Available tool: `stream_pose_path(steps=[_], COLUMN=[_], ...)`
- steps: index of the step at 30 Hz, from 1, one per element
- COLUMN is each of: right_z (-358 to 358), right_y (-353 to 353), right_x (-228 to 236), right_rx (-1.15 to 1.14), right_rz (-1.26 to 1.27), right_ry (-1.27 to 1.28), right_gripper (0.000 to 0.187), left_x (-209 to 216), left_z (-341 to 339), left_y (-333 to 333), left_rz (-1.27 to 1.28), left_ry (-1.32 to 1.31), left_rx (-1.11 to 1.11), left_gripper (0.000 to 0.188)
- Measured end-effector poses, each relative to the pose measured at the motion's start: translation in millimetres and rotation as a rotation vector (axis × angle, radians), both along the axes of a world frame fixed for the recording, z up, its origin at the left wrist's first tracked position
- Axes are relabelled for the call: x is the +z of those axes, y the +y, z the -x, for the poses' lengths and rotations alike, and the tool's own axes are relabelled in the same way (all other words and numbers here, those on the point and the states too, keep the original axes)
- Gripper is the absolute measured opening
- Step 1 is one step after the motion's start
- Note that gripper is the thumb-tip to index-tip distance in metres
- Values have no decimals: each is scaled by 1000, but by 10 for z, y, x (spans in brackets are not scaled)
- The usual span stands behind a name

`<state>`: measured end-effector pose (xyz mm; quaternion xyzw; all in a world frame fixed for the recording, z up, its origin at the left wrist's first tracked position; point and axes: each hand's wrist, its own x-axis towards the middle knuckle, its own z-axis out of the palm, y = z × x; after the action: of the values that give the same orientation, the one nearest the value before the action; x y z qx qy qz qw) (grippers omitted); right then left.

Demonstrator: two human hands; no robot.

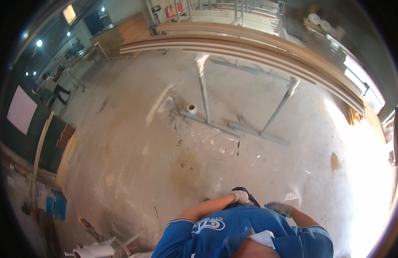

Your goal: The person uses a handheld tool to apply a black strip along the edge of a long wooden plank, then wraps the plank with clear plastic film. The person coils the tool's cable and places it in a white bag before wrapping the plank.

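My left hand (242,197), in a whitish work glove, rests close against the dark cloth (246,190) at the front of my body. Its fingers bend down out of clear sight, and nothing can be made out in them. On the other side, my right hand (281,208) is held near my waist in a darker grey glove. How its fingers lie is not clear. Both forearms are bare below the short sleeves of my blue shirt (233,232). A small pale flat piece (292,202) shows just beyond the right hand.
Ahead, long boards (250,41) lie across metal stands (203,90) with feet reaching along the floor. A white roll (191,109) stands by one foot. Blue boxes (59,205) and a white tube (94,251) are at lower left. Another person (57,88) is far left.
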<state>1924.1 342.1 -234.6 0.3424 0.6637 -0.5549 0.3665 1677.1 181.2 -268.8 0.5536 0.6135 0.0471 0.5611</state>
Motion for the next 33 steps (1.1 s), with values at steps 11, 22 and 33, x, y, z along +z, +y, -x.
stream_pose_path(steps=[11, 22, 33], right_z=[1386, 2361, 3726], right_y=[1195, 2444, 1883], right_x=[-126, 464, 110], right_rx=[331, 383, 275], right_rz=[-239, 192, -198], right_ry=[72, -163, -3], right_gripper=[44, 54, 52], left_x=[1143, 1288, 1302], left_z=[990, 2045, 3483], left_y=[1562, 2195, 2055], left_rz=[-41, -258, -367], left_ry=[-990, -915, -723], left_rx=[117, 370, 133], left_gripper=[10, 16, 18])
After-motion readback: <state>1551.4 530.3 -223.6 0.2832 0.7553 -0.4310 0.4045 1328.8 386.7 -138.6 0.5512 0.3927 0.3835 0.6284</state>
